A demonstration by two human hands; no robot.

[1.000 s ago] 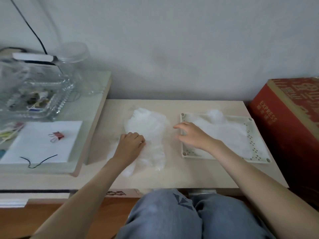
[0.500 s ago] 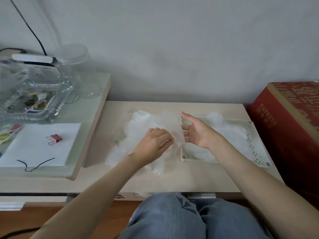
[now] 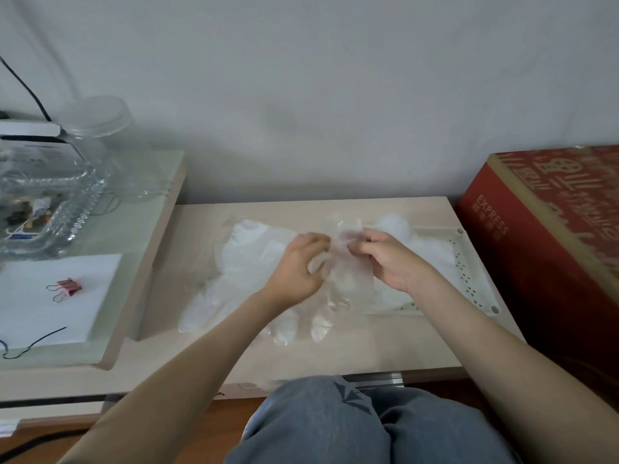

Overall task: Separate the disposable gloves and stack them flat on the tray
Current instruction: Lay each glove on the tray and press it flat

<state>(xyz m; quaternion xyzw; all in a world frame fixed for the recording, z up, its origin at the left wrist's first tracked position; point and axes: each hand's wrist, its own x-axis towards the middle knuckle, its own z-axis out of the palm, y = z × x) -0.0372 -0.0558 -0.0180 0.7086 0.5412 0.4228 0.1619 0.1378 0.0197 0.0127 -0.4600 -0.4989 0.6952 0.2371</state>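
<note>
Your left hand [image 3: 296, 269] and right hand [image 3: 390, 259] both pinch one clear disposable glove [image 3: 346, 262] with curled fingers, raised between the loose glove pile [image 3: 248, 262] on the table [image 3: 368, 346] and the white tray [image 3: 469, 262].

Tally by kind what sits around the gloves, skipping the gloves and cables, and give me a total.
Tray: 1
Red box: 1
Binder clip: 1
Clear jar: 1
Glass dish: 1
Paper sheet: 1
Total: 6
Small bits in the dish and the white item behind it are too unclear to count.
</note>
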